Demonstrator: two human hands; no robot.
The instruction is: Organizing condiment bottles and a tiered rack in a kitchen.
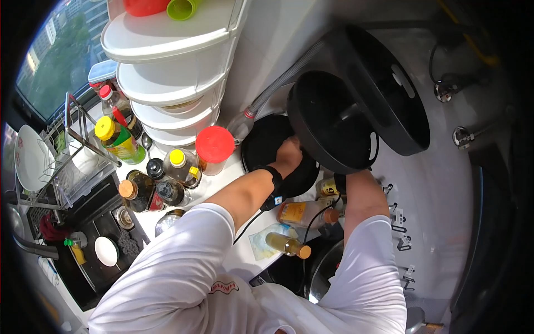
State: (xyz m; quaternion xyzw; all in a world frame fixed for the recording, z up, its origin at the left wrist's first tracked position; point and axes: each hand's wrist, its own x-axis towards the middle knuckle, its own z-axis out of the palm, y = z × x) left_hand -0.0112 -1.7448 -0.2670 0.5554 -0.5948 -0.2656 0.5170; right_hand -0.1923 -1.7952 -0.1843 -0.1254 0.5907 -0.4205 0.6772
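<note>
A black tiered rack with round trays stands before me, leaning to the right in this view. My left hand reaches over its lowest tray, the fingers curled and partly hidden beside the rim of the middle tray. Whether they grip the rack cannot be seen. On the right, my forearm goes up behind the middle tray, which hides that hand. The top tray has a slotted handle hole. Close to the right wrist are a bottle with a yellow label and an orange-labelled bottle.
White lidded containers are stacked by the wall. A red-lidded jar, several condiment bottles and a dish rack occupy the left side. A bottle with golden liquid lies nearer me. Metal hooks line the right wall.
</note>
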